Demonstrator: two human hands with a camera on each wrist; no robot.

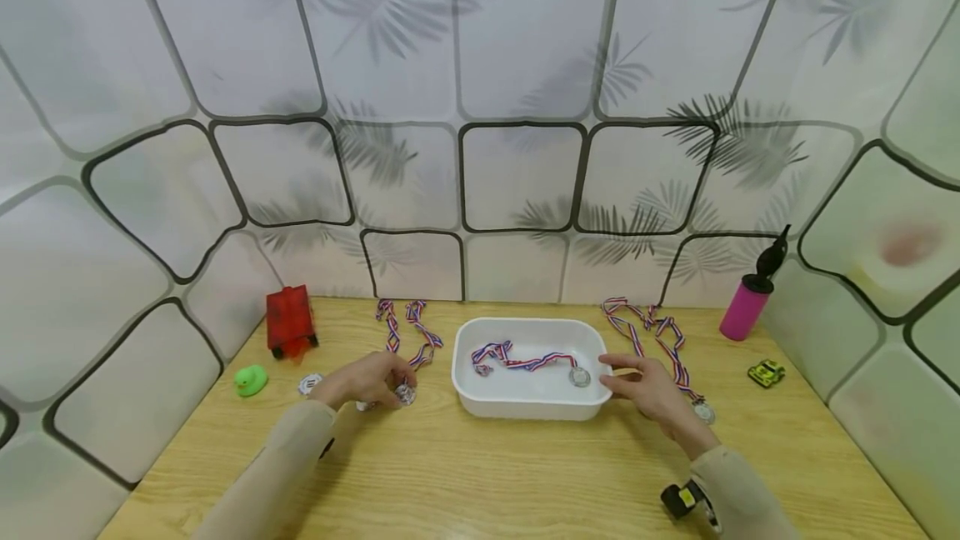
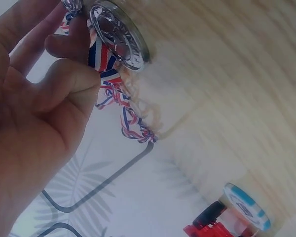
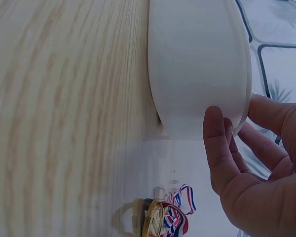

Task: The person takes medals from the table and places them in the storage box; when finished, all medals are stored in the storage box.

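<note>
My left hand pinches the striped ribbon of a silver medal right by the disc, low over the table left of a white tray. The rest of that ribbon trails toward the back wall. My right hand holds the tray's right end, thumb on the outer wall and fingers over the rim. Inside the tray lies a second medal with its ribbon. A third medal lies on the table just right of my right hand, its ribbon running back.
A red toy, a green duck and a blue-and-white chip sit at the left. At the right stand a pink pump bottle and a small yellow car. Patterned walls close three sides of the table.
</note>
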